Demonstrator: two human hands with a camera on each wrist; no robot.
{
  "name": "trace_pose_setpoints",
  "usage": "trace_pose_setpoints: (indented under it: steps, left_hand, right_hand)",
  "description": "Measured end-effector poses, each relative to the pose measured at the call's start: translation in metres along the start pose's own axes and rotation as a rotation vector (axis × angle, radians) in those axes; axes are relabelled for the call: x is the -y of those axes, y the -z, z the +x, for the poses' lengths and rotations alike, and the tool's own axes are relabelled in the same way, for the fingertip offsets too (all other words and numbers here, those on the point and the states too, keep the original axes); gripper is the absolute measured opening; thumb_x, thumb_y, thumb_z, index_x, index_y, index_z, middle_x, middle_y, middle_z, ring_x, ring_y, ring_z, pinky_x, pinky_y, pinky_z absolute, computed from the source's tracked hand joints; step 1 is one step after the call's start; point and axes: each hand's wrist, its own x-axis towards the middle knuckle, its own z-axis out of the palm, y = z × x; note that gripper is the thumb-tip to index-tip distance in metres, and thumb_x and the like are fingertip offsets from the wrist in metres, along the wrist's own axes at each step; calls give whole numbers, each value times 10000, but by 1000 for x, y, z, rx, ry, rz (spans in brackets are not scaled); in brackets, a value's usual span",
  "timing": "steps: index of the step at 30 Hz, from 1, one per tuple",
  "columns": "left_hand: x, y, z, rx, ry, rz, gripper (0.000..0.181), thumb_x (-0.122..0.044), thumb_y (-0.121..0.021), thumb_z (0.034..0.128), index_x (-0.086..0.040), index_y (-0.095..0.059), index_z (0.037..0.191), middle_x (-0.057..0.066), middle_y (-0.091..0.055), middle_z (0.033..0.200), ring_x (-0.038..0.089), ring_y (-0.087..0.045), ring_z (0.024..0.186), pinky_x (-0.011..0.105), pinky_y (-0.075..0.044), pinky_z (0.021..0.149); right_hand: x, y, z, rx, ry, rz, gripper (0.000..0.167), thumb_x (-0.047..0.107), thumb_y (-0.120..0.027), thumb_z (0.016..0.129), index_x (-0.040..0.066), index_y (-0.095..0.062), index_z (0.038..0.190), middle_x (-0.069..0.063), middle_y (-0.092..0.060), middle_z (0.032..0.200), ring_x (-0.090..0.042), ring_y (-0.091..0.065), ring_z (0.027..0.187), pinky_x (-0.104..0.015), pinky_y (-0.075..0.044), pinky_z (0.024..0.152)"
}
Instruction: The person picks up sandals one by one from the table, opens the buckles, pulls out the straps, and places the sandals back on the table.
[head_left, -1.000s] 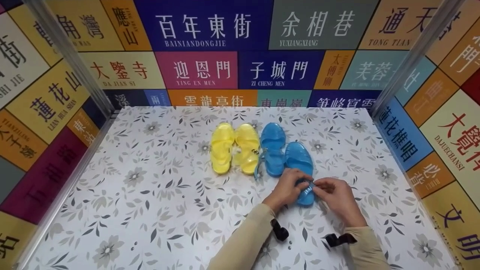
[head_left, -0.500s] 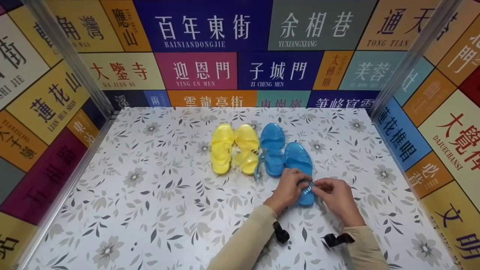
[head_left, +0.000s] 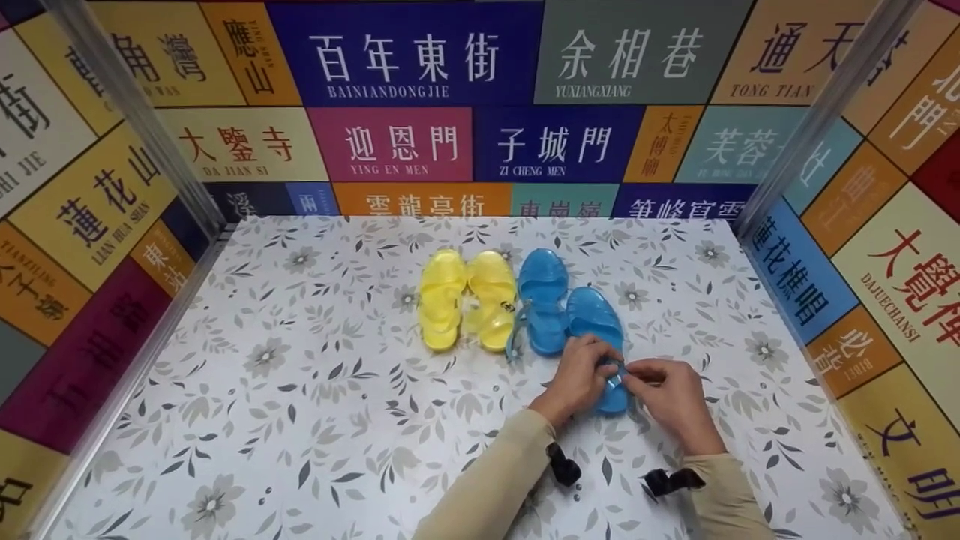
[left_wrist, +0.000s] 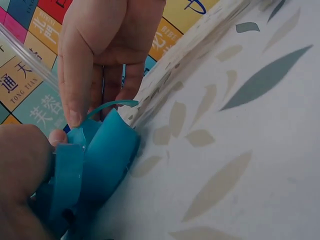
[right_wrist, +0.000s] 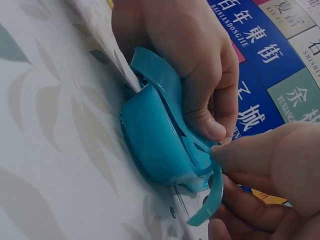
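A translucent blue sandal (head_left: pixel 596 315) lies on the patterned tabletop, toe pointing away, its middle partly covered by my left hand (head_left: pixel 581 375). That hand grips the sandal's ankle band, thumb pressed on the band in the right wrist view. From the other side, my right hand (head_left: pixel 671 390) pinches the narrow blue strap (right_wrist: pixel 214 200) between thumb and index finger, and the strap's loose end curves past the fingertips. The buckle area is mostly hidden by the fingers. Beside it, left and slightly farther back, stands the other blue sandal (head_left: pixel 543 274), its strap hanging loose at the side.
Two yellow sandals, a left one (head_left: pixel 442 300) and a right one (head_left: pixel 491 274), stand side by side left of the blue ones. The white leaf-patterned tabletop (head_left: pixel 285 420) is bounded at the back and sides by panels (head_left: pixel 375 142) with colourful sign prints.
Both hands stay at the blue sandal, with only small finger shifts at the strap. The head view has tilted very slightly, so everything sits a little lower. The sandals have not moved.
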Motion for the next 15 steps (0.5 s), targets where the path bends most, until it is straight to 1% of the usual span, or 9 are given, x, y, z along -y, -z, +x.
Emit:
trace_pose_setpoints:
  steps: [5,8,10,13,15]
  left_hand:
    - [-3,1,3,20,24,11,135,-127,-685,1014,-183,-786,1086,-40,-706,1122,135,-596,1147,265,-433,1071]
    - [-4,3,4,16,25,-11,127,-124,-701,1002,-176,-787,1081,-44,-725,1102,123,-622,1155,289,-416,1115]
    - [-3,3,4,8,25,-37,120,-122,-714,993,-164,-789,1078,-36,-737,1084,123,-641,1133,310,-405,1142]
    - [-1,3,4,-5,26,-84,108,-122,-727,986,-138,-791,1071,-14,-753,1058,123,-664,1074,311,-411,1138]
    - [0,4,4,-12,34,-113,99,-124,-734,984,-130,-791,1063,-9,-758,1045,118,-670,1041,288,-430,1104]
  right_hand:
    - [-1,-4,0,-36,2,31,160,66,-808,907,26,-824,1061,-127,-800,982,-201,-757,881,-125,-527,759]
    - [0,-6,0,-62,8,42,150,68,-812,902,37,-831,1048,-123,-801,976,-180,-755,867,-99,-517,740]
    - [0,-7,0,-81,19,46,144,73,-817,898,46,-836,1038,-118,-803,968,-167,-755,858,-81,-509,729]
    - [0,-9,0,-108,38,49,139,73,-823,892,54,-840,1028,-109,-805,954,-165,-756,850,-69,-504,721]
    - [0,-9,0,-122,44,44,139,71,-826,890,60,-841,1027,-101,-806,948,-182,-757,847,-74,-503,722]
